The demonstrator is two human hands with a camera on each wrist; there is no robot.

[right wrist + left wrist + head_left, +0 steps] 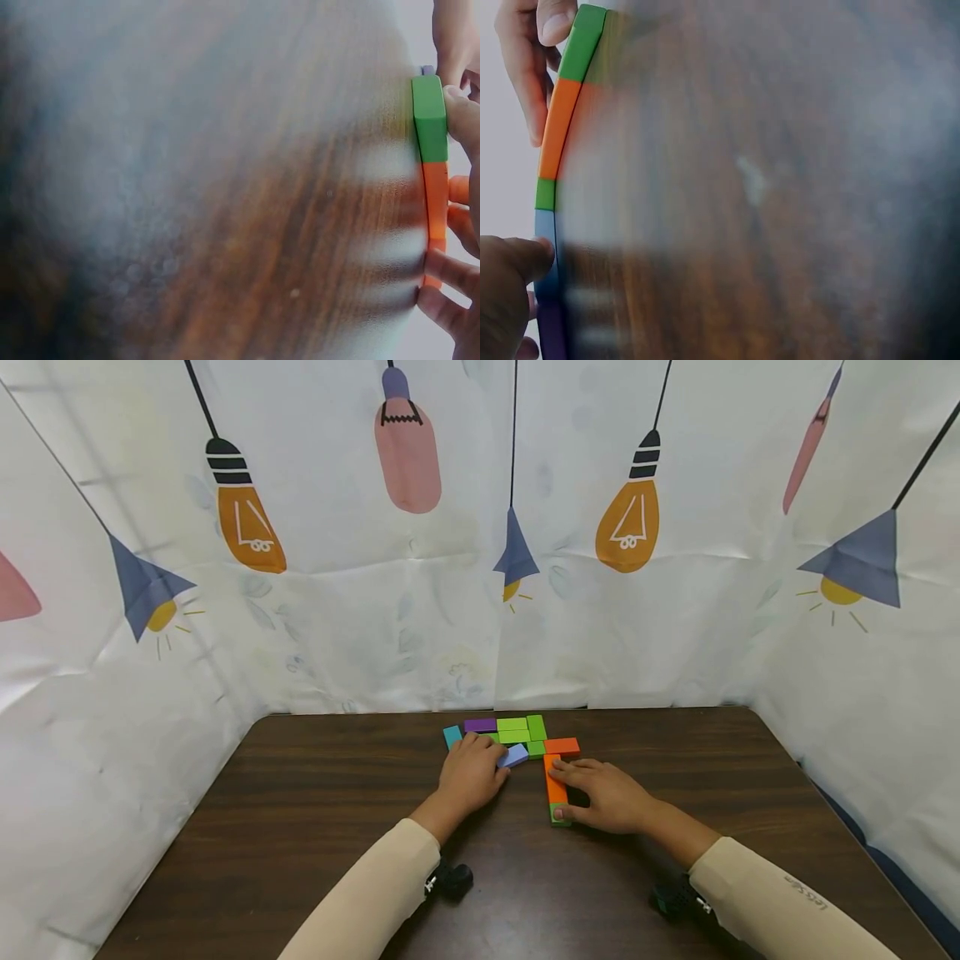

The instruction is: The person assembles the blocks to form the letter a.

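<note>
My left hand (471, 770) is at a tilted light blue block (513, 756), holding it between thumb and fingers; in the left wrist view the thumb lies against the blue block's side (546, 232). A dark purple block (553, 330) adjoins it there, hidden under the hand in the head view. With fingers spread, my right hand (611, 795) touches a long orange block (553, 768), its thumb on the green block (558, 818) at the near end. Another orange block (562, 746) lies crosswise at the far end.
Behind the hands lie a purple block (480, 725), light green blocks (512, 724), a green block (536, 727) and a teal block (452, 737), near the far edge of the brown table (322, 827). A patterned white cloth (337, 635) hangs behind.
</note>
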